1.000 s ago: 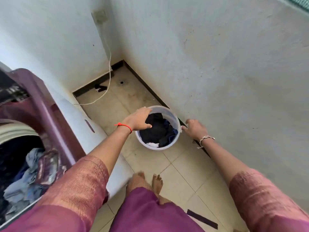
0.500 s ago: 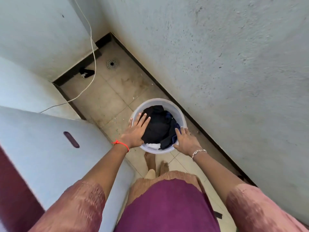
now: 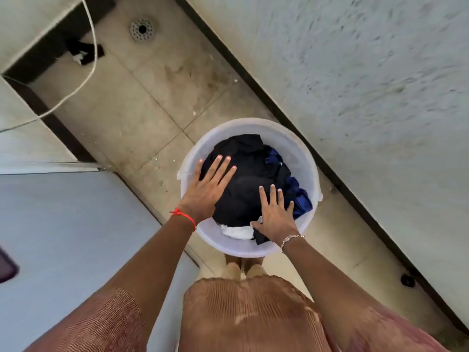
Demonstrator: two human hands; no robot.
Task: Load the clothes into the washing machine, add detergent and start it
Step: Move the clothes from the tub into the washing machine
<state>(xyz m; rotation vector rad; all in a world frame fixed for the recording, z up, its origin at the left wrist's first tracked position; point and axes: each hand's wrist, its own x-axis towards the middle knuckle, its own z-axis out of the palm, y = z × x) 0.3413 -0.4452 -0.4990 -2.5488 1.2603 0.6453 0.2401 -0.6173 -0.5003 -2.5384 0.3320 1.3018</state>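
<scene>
A white plastic bucket [image 3: 299,148] stands on the tiled floor beside the wall, holding dark clothes [image 3: 250,171] in black and blue with a white piece at the near side. My left hand [image 3: 208,189] lies over the bucket's left side, fingers straight and spread on the black cloth. My right hand [image 3: 275,215] lies on the clothes at the near right, fingers straight too. The washing machine's pale side panel [image 3: 76,237] fills the left of the view; its drum is out of view.
A textured grey wall [image 3: 368,97] runs along the right with a dark skirting strip. A white cable [image 3: 90,62] hangs down at the far left. A round floor drain [image 3: 142,29] sits in the far corner. My bare feet [image 3: 241,269] stand just below the bucket.
My view has tilted down over the bucket and the machine's open drum has left the frame. Both hands moved from the bucket's rim onto the clothes inside, fingers spread flat.
</scene>
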